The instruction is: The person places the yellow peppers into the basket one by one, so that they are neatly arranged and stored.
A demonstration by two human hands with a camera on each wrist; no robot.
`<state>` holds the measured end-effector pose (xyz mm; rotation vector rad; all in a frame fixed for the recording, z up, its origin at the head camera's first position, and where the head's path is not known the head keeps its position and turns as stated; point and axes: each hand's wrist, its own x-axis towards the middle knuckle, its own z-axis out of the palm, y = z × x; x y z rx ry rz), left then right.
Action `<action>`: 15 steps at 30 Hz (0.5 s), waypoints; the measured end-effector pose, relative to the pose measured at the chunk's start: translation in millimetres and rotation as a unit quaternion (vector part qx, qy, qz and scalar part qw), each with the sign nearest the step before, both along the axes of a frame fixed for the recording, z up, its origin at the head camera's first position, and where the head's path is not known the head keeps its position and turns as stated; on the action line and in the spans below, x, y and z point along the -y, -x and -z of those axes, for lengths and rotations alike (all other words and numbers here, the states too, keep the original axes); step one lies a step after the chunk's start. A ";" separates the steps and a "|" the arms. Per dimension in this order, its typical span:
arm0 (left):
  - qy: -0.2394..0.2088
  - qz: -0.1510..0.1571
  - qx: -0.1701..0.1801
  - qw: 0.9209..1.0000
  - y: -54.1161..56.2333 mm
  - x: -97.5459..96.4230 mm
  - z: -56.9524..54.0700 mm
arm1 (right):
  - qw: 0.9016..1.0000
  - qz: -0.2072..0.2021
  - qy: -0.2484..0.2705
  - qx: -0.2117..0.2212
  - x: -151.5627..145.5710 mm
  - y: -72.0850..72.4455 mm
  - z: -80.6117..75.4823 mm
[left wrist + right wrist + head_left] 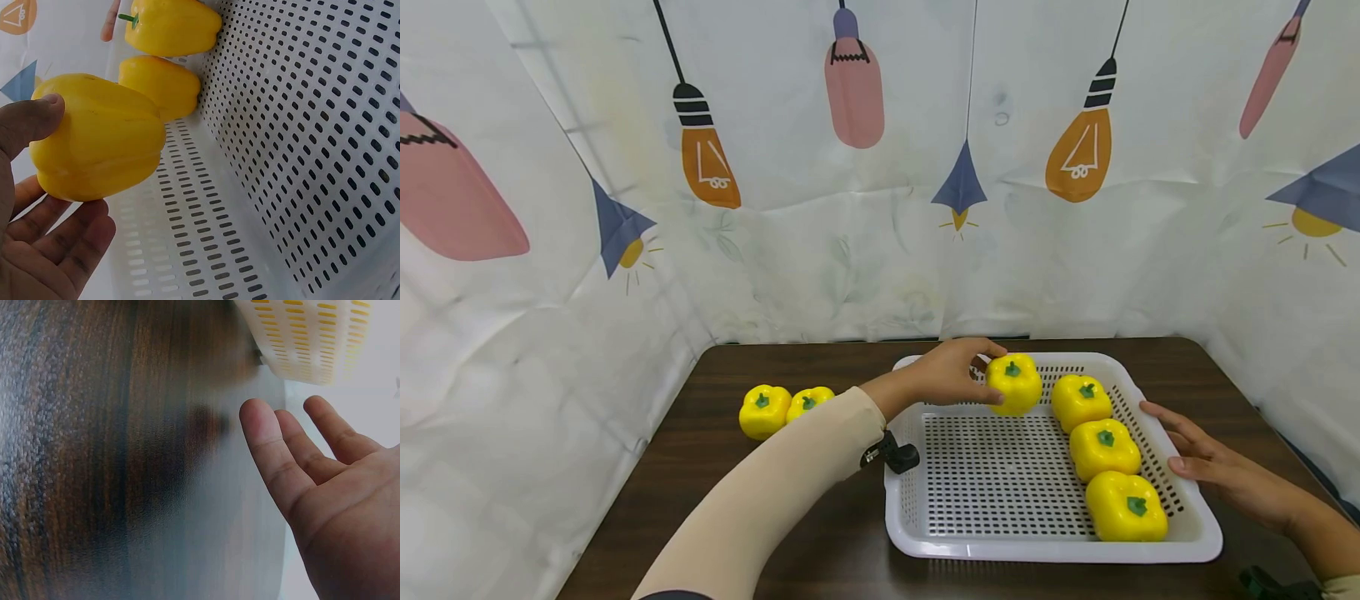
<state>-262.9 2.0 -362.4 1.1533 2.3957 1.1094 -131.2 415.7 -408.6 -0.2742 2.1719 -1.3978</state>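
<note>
A yellow pepper (1015, 393), green stem up, is held over the white perforated basket (1052, 551) at eleven o'clock. Three matching peppers (1101, 458) line it from one to four; two more peppers (763, 417) sit outside toward nine, side by side.

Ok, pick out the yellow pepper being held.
The pepper gripped by the left hand; three other peppers rest in the basket and two more show on the table, none held.
</note>
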 end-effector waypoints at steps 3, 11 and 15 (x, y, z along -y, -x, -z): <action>0.000 0.002 0.000 1.000 0.5 -5.2 1.2 | 1.000 0.005 -0.005 0.002 0.0 0.2 0.6; 0.027 0.003 -0.022 0.999 1.0 -15.8 5.0 | 1.000 0.009 -0.008 0.006 -0.5 0.6 1.8; 0.030 -0.002 -0.014 0.999 1.1 -19.2 8.2 | 1.000 0.007 -0.003 0.005 -0.5 0.6 1.2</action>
